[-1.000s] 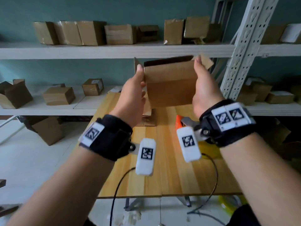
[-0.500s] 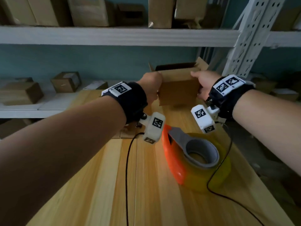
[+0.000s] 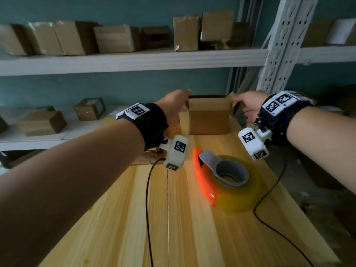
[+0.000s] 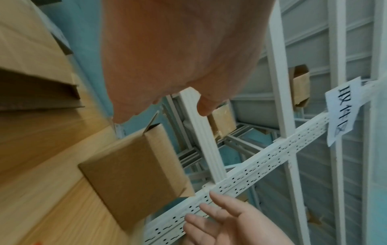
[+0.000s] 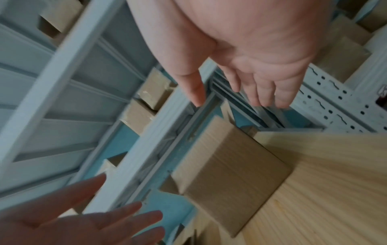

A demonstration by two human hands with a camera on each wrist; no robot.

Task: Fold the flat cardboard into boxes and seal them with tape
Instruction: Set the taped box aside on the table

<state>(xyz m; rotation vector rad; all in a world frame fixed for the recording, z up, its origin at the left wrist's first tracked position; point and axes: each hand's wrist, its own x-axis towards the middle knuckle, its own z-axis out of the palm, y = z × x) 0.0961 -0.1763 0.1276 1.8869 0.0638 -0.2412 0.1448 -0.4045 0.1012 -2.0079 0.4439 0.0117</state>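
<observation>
Head view, from left to right: the left hand [image 3: 174, 105] hovers just beside the top left corner of the cardboard box [image 3: 209, 116], fingers relaxed and spread, gripping nothing; the left wrist view shows its fingers straight and apart from the cardboard. One box stands upright near the far edge of the wooden table [image 3: 119, 218], its top flaps raised and unsealed, and it rests on its own base, so I judge it has been set there to free both hands. The right hand [image 3: 248, 106] sits just beside the box's top right flap, fingers loosely extended; the right wrist view shows them spread with a gap to the cardboard, so neither hand holds it. Whether a fingertip brushes the flap I cannot tell. Nearer the person, right of the table's middle, lies one tape dispenser [image 3: 221, 178], orange-bodied with a roll of clear tape, probably kept close so the right hand can take it for sealing. A pile of flat cardboard [image 3: 141, 158] lies partly hidden under the left wrist; the number of sheets is unclear. Count: one open box, one dispenser, two empty hands
</observation>
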